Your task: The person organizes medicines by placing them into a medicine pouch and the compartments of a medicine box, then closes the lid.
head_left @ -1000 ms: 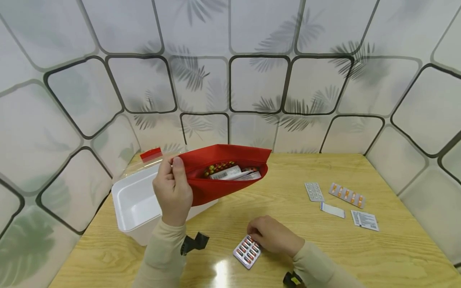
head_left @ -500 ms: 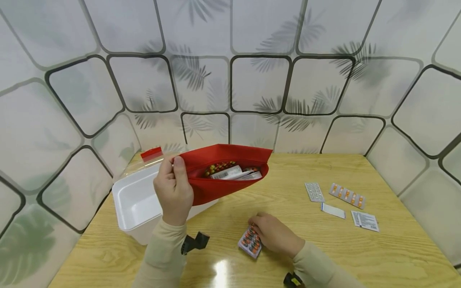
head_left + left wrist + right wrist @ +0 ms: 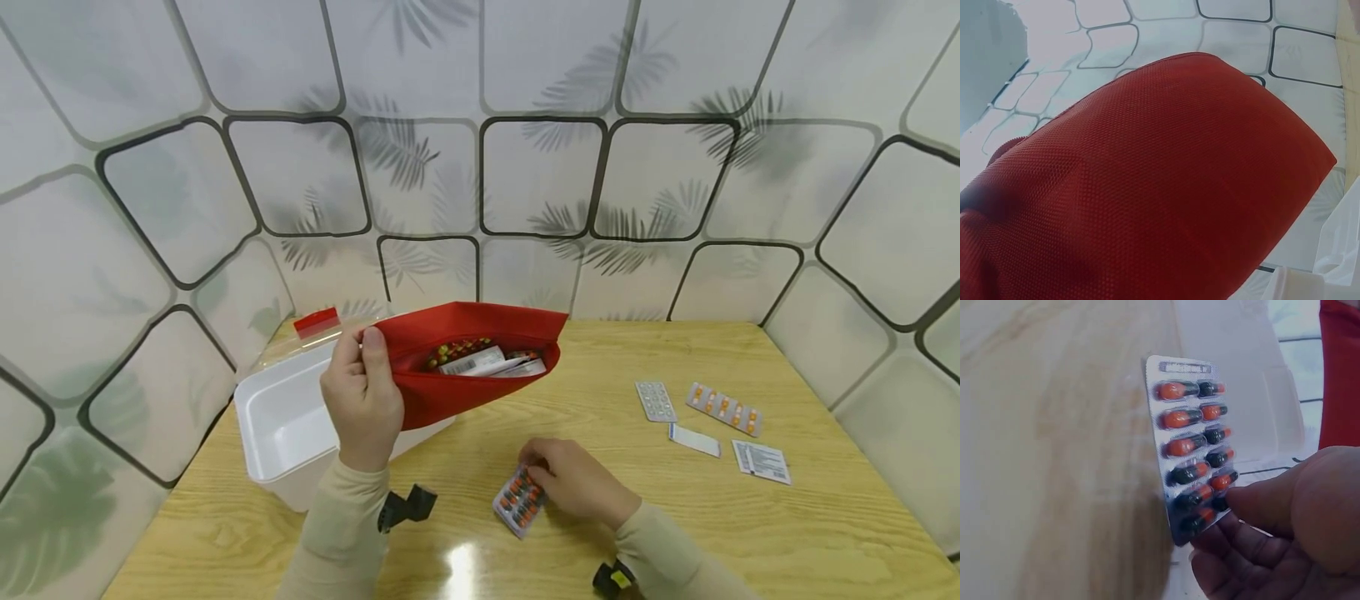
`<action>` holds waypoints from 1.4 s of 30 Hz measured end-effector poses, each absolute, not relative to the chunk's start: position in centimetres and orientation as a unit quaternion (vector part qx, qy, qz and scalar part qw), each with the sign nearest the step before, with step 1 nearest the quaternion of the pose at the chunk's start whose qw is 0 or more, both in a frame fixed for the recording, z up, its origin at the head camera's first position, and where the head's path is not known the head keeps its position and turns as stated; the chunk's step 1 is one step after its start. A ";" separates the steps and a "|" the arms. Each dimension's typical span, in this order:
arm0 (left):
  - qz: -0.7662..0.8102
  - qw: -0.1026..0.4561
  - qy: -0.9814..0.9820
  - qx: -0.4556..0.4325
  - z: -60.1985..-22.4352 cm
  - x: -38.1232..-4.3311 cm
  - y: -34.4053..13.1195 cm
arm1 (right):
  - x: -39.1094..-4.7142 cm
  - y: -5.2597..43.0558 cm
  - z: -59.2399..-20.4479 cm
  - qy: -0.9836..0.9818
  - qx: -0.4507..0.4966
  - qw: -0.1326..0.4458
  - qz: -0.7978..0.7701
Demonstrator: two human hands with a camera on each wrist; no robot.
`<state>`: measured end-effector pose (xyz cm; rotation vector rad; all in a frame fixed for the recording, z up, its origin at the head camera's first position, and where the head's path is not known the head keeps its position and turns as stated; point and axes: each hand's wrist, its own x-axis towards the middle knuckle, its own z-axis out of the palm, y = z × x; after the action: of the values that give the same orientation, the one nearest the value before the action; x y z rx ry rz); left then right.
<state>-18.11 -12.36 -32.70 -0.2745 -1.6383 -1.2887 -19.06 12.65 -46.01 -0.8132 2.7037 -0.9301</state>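
My left hand [image 3: 363, 408] grips the left end of a red fabric pouch [image 3: 442, 408], holding it up with its mouth open. Inside the pouch lie a yellow-and-red dotted pack [image 3: 454, 352] and white packets [image 3: 474, 362]. In the left wrist view the red cloth [image 3: 1172, 169] fills most of the picture. Lower down, near the table, my right hand [image 3: 576, 482] pinches one end of a blister pack [image 3: 519, 502] of red-and-black capsules between thumb and fingers. The right wrist view shows this blister pack [image 3: 1191, 447] tilted, thumb on its lower corner.
A white plastic bin [image 3: 281, 417] stands at left behind the left hand. A clear bag with a red strip [image 3: 317, 322] lies beyond it. On the right lie a small blister pack [image 3: 656, 402], an orange-and-white capsule pack [image 3: 724, 408], a white strip [image 3: 694, 440] and a printed sachet [image 3: 761, 462].
The capsule blister pack has gone from lying by the right hand to being tilted up in its fingers. The right hand shifts slightly up. Left hand and pouch hardly move.
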 end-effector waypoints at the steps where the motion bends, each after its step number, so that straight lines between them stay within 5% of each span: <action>1: -0.533 0.496 -0.676 -0.113 -32.7 -18.1 -12.4 | -19.2 12.8 -46.0 0.903 -0.274 0.085 -0.320; 21: -0.538 0.489 -0.676 -0.120 -32.8 -18.1 -12.4 | -19.1 17.2 -37.3 0.738 -0.379 0.099 -0.549; 30: -0.548 0.465 -0.682 -0.136 -33.1 -18.3 -12.3 | -18.0 17.5 -33.9 0.718 -0.355 -0.116 -0.587; 42: -0.569 0.415 -0.691 -0.160 -33.2 -18.2 -12.2 | -19.3 16.1 -34.8 0.711 -0.347 -0.328 -0.516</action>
<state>-18.19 -12.19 -33.22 -0.4025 -1.7372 -1.4303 -19.34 16.13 -34.83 -1.3990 2.8680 -2.0800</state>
